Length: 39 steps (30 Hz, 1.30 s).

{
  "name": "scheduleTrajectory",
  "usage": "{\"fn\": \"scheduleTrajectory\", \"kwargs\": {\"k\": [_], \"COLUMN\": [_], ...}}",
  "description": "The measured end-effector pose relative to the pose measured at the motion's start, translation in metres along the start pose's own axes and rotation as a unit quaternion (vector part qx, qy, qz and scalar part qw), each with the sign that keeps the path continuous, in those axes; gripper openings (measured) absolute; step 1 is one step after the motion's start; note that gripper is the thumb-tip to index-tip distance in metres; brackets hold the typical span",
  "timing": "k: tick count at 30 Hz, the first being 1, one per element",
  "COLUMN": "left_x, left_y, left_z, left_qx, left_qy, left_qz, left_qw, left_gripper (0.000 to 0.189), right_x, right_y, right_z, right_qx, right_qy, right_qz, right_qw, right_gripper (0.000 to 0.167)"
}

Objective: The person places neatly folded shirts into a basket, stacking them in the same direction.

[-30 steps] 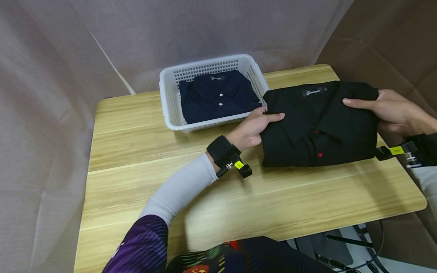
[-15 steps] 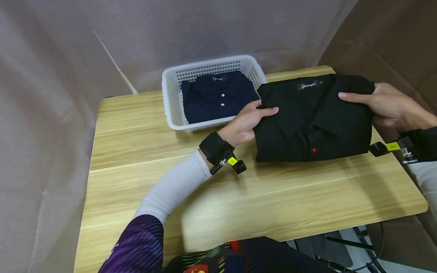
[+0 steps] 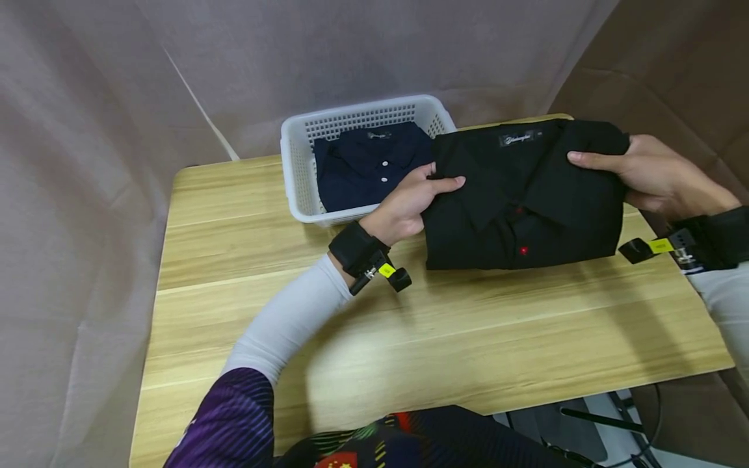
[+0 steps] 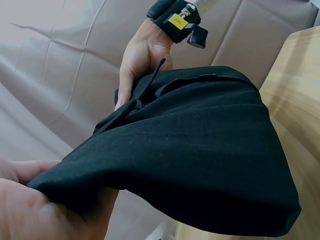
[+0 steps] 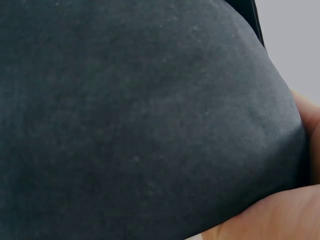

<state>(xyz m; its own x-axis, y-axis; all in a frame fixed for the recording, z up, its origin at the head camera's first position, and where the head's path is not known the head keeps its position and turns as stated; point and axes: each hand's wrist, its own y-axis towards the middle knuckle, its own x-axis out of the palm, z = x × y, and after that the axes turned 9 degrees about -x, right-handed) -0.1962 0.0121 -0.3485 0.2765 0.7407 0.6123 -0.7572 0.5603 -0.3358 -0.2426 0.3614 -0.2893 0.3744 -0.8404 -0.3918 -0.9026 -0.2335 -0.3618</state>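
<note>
A folded black polo shirt (image 3: pixel 526 195) with a collar label and red buttons is held above the table's right half. My left hand (image 3: pixel 406 205) grips its left edge, thumb on top and the other fingers mostly hidden underneath. On the opposite edge my right hand (image 3: pixel 661 172) pinches the cloth the same way. From the left wrist view the shirt (image 4: pixel 185 145) hangs raised off the wood, sagging between both hands. Black cloth (image 5: pixel 140 120) fills most of the right wrist view. The shirt's upper left corner overlaps the right side of a white basket (image 3: pixel 298 175).
Inside the basket lies a folded navy polo shirt (image 3: pixel 363 169) with white buttons. The basket stands at the back of the wooden table (image 3: pixel 234 260). A grey curtain (image 3: pixel 234 65) hangs behind, and cables (image 3: pixel 638 448) run below the table's front right edge.
Both hands have carried the black polo shirt left and slightly away from the body, so it now covers part of the basket's right side. The navy shirt stays in the basket.
</note>
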Motion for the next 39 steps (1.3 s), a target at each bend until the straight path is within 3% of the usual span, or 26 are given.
{"fn": "scheduleTrajectory", "kwargs": {"k": [7, 11, 20, 27, 39], "left_x": [-0.01, -0.013, -0.023, -0.034, -0.052], "left_y": [-0.008, -0.012, -0.02, -0.027, -0.043], "left_z": [0.007, 0.012, 0.02, 0.029, 0.046], "left_qx": [0.005, 0.01, 0.014, 0.022, 0.034], "left_qy": [0.0, 0.003, -0.004, -0.005, 0.012], "left_qz": [0.009, 0.014, 0.02, 0.028, 0.043], "left_qw": [0.9999, 0.9998, 0.9997, 0.9993, 0.9984], "left_gripper": [0.011, 0.01, 0.01, 0.011, 0.01], "right_x": [0.009, 0.013, 0.023, 0.035, 0.059], "right_y": [0.006, 0.009, 0.018, 0.026, 0.042], "right_z": [-0.011, -0.019, -0.027, -0.037, -0.055], "right_qx": [-0.005, -0.01, -0.028, -0.042, -0.066], "right_qy": [0.038, -0.014, 0.034, 0.009, 0.061], "right_qz": [-0.017, -0.007, -0.01, -0.011, -0.026], "right_qw": [0.9991, 0.9998, 0.999, 0.999, 0.9956], "right_gripper": [0.011, 0.021, 0.009, 0.015, 0.017]}}
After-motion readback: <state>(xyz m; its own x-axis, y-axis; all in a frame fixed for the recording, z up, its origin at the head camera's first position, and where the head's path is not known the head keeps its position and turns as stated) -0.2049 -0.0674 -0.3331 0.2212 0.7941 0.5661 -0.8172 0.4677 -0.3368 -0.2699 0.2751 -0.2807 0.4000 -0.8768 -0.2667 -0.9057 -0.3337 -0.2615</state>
